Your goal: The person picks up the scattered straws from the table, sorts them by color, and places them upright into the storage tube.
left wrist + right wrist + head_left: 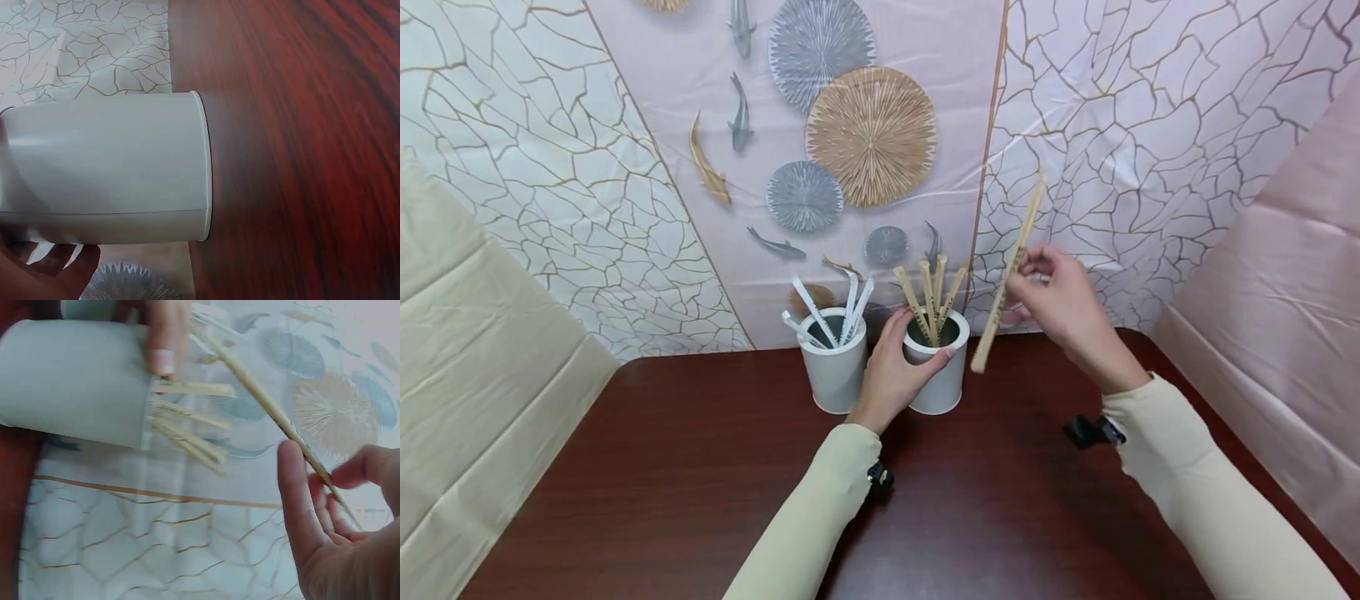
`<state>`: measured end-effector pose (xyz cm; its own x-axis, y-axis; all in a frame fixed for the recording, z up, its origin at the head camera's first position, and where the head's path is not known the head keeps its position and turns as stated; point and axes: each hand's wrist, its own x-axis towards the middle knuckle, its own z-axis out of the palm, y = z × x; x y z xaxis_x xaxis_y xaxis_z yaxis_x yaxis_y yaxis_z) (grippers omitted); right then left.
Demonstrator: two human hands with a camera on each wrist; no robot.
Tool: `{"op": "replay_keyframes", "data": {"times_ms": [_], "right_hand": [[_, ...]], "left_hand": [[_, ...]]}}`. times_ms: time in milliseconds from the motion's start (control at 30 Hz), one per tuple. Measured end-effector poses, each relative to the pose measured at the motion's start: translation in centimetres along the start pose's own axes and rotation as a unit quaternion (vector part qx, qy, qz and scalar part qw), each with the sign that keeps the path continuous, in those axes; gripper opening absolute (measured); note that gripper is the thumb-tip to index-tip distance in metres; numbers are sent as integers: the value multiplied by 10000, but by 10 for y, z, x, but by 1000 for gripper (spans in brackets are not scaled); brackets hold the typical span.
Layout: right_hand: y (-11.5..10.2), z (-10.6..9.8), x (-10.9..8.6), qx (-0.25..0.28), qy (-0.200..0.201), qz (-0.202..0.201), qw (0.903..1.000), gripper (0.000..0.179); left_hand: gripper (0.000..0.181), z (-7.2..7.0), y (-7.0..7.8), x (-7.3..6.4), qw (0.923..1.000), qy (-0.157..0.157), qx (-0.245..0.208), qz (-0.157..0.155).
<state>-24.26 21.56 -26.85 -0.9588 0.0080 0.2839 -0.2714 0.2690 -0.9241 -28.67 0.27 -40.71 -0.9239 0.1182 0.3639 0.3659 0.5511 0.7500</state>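
Note:
My left hand (895, 371) grips the right-hand pale grey cup (943, 383), its thumb along the front by the rim and its fingers on the far left side. The cup stands upright on the table and holds several tan paper-wrapped sticks (927, 292) with dark print. In the left wrist view the cup wall (106, 156) fills much of the picture. To the right of the cup, my right hand (1056, 292) pinches one long tan paper-wrapped stick (1028, 221) in the air, tilted and apart from the cup. The right wrist view shows thumb and fingers on this stick (262, 400).
A matching cup (835, 379) stands just left of my left hand, with several white wrapped sticks (814, 310) leaning in it. Both cups are near the back edge of the dark red-brown table (700, 483). A patterned cloth (640, 275) hangs behind.

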Motion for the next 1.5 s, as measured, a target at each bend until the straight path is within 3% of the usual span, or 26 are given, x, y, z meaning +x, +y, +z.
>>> {"op": "replay_keyframes", "data": {"times_ms": [200,300,433,700,867,967,1067,1167,1300,1400,1500], "right_hand": [[-10,26,19,-402,553,-1079,9918,17],[0,40,26,-759,553,-1645,9819,13],[17,49,29,-1612,286,-2083,9643,8],[37,53,26,-3266,-1127,-2041,9159,19],[43,55,27,-3658,-1855,-1860,8928,6],[46,55,28,-3762,-1927,-1909,8859,12],[46,52,28,-3578,-1646,-2026,8966,19],[47,44,25,-3117,-1126,-2054,9209,23],[59,30,19,-2351,-475,-1777,9544,23],[76,26,14,-2020,-223,-1517,9673,26],[94,26,8,-1921,-104,-1280,9729,29]], "left_hand": [[89,0,-1,-1,9999,-37,-92,-75],[88,1,0,-2,9999,-52,-119,-94],[88,4,3,0,9999,-100,-109,-42],[88,7,4,0,9999,-87,-89,-34],[83,5,4,1,9998,-64,-168,-16],[81,5,4,2,9998,-96,-182,-42],[84,6,4,2,9998,-97,-156,-59],[91,6,3,0,9998,-115,-125,-82],[96,5,2,-2,9997,-159,-127,-152],[96,5,2,-1,9996,-175,-150,-169],[96,4,3,-1,9993,-267,-184,-200]]}}
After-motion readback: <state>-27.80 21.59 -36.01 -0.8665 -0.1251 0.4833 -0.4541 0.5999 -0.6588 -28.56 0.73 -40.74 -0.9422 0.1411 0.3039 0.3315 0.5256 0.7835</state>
